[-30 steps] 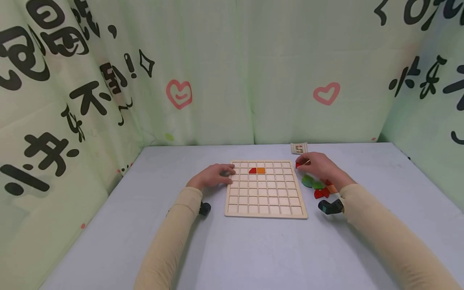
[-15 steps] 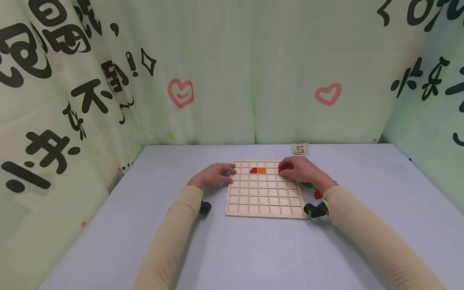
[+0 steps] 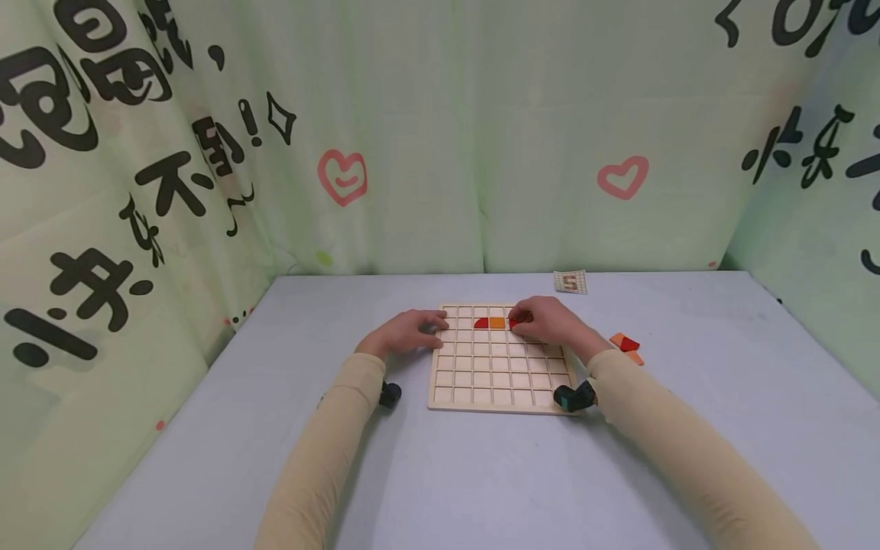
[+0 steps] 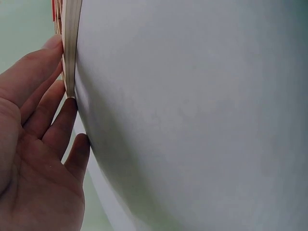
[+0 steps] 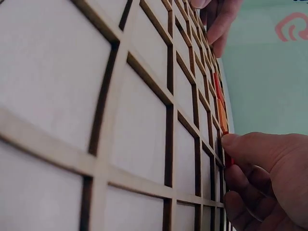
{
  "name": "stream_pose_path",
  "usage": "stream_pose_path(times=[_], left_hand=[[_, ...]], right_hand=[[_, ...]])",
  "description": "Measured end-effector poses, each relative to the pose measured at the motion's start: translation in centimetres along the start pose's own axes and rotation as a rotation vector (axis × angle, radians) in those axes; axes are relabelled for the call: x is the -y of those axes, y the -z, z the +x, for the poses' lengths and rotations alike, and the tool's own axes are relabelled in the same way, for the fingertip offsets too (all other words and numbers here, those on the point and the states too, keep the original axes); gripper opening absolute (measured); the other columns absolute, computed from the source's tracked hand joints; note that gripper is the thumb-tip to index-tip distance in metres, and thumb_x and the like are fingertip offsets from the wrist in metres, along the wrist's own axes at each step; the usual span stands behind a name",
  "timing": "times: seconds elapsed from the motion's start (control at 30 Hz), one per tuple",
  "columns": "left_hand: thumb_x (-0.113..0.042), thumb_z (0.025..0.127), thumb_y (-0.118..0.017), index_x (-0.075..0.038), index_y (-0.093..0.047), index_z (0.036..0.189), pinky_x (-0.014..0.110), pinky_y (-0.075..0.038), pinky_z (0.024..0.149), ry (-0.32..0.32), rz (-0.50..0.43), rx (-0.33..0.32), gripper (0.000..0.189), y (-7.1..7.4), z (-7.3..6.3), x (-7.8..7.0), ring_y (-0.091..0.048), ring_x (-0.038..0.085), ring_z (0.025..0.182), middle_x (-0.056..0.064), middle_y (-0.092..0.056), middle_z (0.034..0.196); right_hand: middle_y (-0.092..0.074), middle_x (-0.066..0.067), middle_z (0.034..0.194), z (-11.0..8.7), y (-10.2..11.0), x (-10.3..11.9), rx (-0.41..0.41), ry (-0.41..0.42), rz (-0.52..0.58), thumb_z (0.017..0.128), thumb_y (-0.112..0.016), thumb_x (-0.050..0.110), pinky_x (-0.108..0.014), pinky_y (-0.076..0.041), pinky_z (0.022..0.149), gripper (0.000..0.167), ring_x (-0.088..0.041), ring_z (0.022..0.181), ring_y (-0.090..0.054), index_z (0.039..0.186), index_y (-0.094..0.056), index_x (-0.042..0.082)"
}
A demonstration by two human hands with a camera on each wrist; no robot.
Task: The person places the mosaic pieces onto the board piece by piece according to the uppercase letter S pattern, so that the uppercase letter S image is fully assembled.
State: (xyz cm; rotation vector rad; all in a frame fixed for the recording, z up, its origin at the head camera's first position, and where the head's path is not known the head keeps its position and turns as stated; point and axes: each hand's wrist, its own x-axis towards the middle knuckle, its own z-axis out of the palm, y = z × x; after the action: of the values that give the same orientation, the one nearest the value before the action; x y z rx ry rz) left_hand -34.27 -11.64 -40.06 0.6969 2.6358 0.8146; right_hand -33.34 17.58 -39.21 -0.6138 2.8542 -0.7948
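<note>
A wooden grid board (image 3: 490,379) lies on the table in the head view. In one of its upper rows sit a red round-edged tile (image 3: 482,323) and, right beside it, an orange square tile (image 3: 496,323). My right hand (image 3: 553,321) pinches another red tile (image 5: 229,160) between thumb and fingers, right at the grid just right of the orange square. The fingers hide most of that tile's shape. My left hand (image 3: 407,334) rests along the board's left edge, its thumb and fingertips touching the rim with the fingers fairly straight.
Orange and red tiles (image 3: 626,343) lie right of the board, partly behind the right forearm. A small patterned card (image 3: 571,282) lies at the table's back edge. Light green curtains (image 3: 426,153) with writing and hearts hang behind and at both sides.
My right hand has moved left with the red tile, from beside the board to over the grid near the orange square. Its forearm now covers the green tiles. The left hand stays put.
</note>
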Motion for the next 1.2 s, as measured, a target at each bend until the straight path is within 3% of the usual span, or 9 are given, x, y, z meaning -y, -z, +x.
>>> stream_pose_path(times=[0.4,0.67,1.2], left_hand=[[-0.016,0.092,-0.068,-0.01,-0.065,0.126,0.039,-0.024,0.117,-0.005,0.002,-0.003,0.035,0.03,-0.13,-0.26,-0.03,0.023,0.144,0.001,-0.043,0.152],[-0.017,0.092,-0.068,-0.011,-0.065,0.126,0.039,-0.025,0.116,0.003,-0.003,-0.002,0.035,-0.03,-0.21,-0.25,-0.03,0.023,0.144,0.0,-0.043,0.152],[-0.017,0.091,-0.068,-0.01,-0.065,0.126,0.039,-0.025,0.116,-0.001,-0.007,-0.001,0.036,0.0,-0.36,-0.4,-0.03,0.024,0.144,0.001,-0.043,0.152]], right_hand=[[-0.067,-0.015,0.104,0.47,0.09,0.17,-0.01,0.003,-0.041,0.091,-0.063,0.008,-0.046,-0.048,0.092,0.026,-0.029,0.096,-0.059,0.114,-0.066,-0.004],[-0.067,-0.013,0.105,0.41,-0.07,0.28,0.0,-0.039,-0.026,0.092,-0.063,0.008,-0.045,-0.048,0.093,0.025,-0.028,0.096,-0.057,0.114,-0.067,-0.002],[-0.067,-0.014,0.103,0.28,-0.38,0.22,-0.029,-0.026,-0.013,0.091,-0.064,0.007,-0.045,-0.049,0.09,0.025,-0.028,0.093,-0.058,0.114,-0.066,-0.004]])
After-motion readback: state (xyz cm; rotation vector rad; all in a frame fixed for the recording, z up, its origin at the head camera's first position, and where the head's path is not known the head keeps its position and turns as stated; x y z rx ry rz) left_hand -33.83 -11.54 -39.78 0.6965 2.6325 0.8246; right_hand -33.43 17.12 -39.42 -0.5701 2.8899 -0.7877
